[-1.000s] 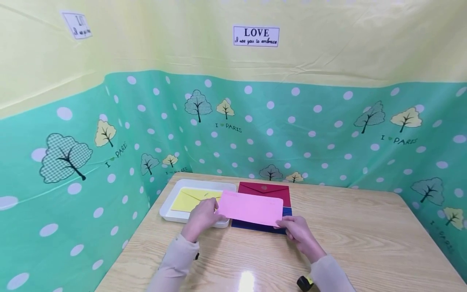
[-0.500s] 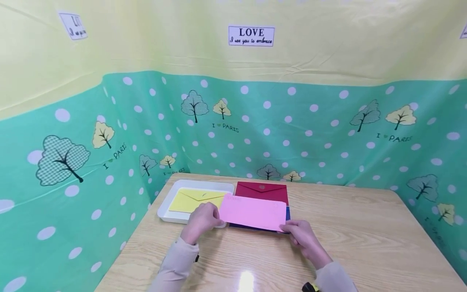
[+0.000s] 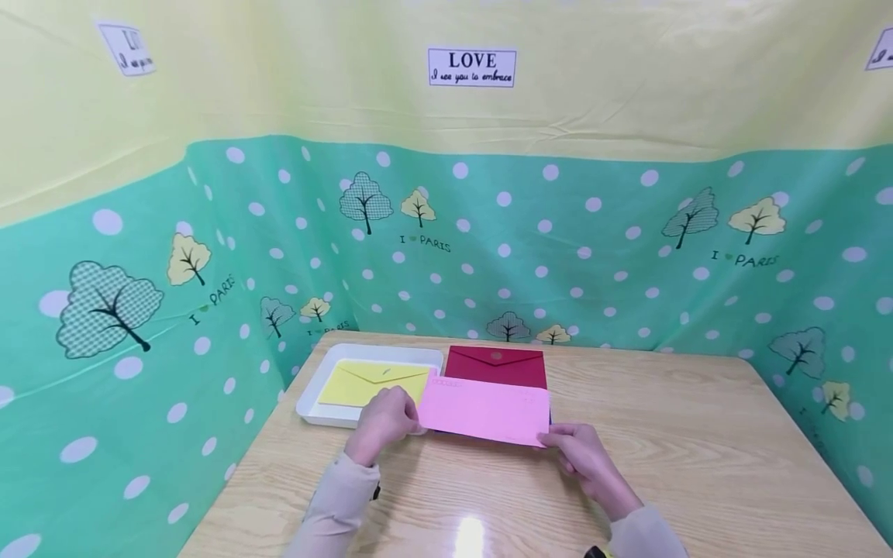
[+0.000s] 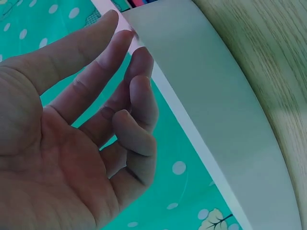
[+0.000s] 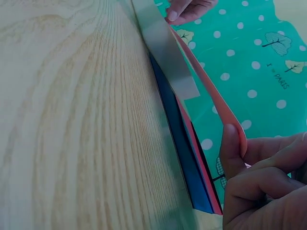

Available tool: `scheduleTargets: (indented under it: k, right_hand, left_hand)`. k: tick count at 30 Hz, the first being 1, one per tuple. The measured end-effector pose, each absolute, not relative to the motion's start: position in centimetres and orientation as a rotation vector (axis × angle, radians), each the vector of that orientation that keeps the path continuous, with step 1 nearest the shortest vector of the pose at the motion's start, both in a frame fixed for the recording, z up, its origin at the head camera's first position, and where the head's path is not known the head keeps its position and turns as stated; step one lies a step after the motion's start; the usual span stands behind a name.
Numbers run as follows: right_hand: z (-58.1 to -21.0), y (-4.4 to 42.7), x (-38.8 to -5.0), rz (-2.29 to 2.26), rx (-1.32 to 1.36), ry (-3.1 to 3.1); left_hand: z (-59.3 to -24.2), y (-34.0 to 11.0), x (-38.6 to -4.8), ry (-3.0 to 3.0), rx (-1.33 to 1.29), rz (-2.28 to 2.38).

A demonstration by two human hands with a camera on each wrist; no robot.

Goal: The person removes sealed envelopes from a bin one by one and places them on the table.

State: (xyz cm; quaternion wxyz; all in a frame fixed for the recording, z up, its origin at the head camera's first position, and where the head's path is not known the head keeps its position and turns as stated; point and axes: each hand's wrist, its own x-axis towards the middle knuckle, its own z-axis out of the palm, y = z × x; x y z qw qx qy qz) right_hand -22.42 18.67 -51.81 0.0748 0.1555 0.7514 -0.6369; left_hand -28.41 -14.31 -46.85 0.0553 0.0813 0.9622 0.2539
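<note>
A pink envelope [image 3: 484, 411] is held just above the table in the head view. My left hand [image 3: 382, 422] pinches its left end between thumb and fingertips. Its lower right corner is pinched by my right hand [image 3: 586, 461]; the right wrist view shows the envelope's edge [image 5: 211, 91], slightly bent, between thumb and fingers. Beneath lies a blue envelope [image 5: 175, 120], almost wholly covered in the head view. A red envelope [image 3: 495, 366] lies behind it, its lower part hidden by the pink one. In the left wrist view my left hand [image 4: 91, 110] is beside the white tray's wall [image 4: 192, 91].
The white tray [image 3: 312, 397] stands at the left back of the wooden table [image 3: 670, 457] and contains a yellow envelope [image 3: 377, 382]. A green and yellow patterned curtain [image 3: 593, 271] encloses the table's back and left side. Wood surface extends to the right.
The pink envelope has moved down toward me, off the yellow and red envelopes and over the blue one. Both hands keep hold of it. The head view has turned slightly right.
</note>
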Motion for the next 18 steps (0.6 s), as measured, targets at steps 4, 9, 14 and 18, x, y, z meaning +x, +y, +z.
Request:
scheduleTargets:
  k: [4,9,14,18]
  right_hand:
    - [-52.0,19.0,-22.0,-1.918,0.471,2.253]
    - [-52.3,19.5,-21.5,-1.95,0.449,2.252]
    - [-52.4,19.9,-21.0,-1.98,0.439,2.231]
    - [-52.6,20.0,-20.6,-1.997,0.433,2.216]
  left_hand:
    - [-47.1,-14.3,-28.5,2.924,0.244,0.765]
    - [-47.4,-14.2,-28.5,2.92,0.226,0.768]
    - [-47.5,-14.0,-28.4,2.911,0.206,0.765]
    - [-47.8,-14.0,-28.4,2.911,0.206,0.773]
